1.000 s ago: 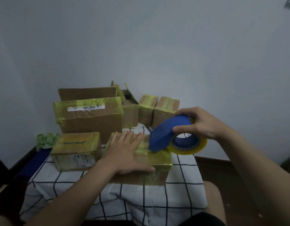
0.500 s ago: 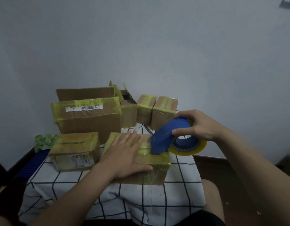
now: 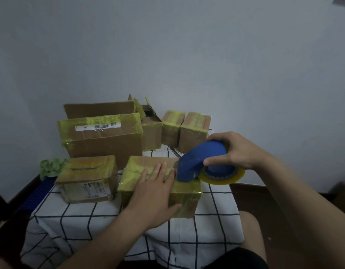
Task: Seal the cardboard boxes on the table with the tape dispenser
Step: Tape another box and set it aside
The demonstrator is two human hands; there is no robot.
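Little has shifted: the right hand (image 3: 239, 150) has sunk slightly, so the nose of the blue tape dispenser (image 3: 198, 162) appears to rest on the right end of the near box (image 3: 187, 199), which lies at the front edge of the surface (image 3: 86, 226). Fingers and thumb curl round the dispenser. The left hand (image 3: 154, 187) stays flat on that box's top, fingers straight, thumb over the front face. Yellowish tape already wraps this box, so this looks like a further strip. The front-left box (image 3: 88, 175) and 2 small boxes (image 3: 195, 131) at the back right corner look sealed. The large box (image 3: 103, 144) at the back left has 1 flap upright, and the open box (image 3: 151, 133) beside it gapes: both seem left.
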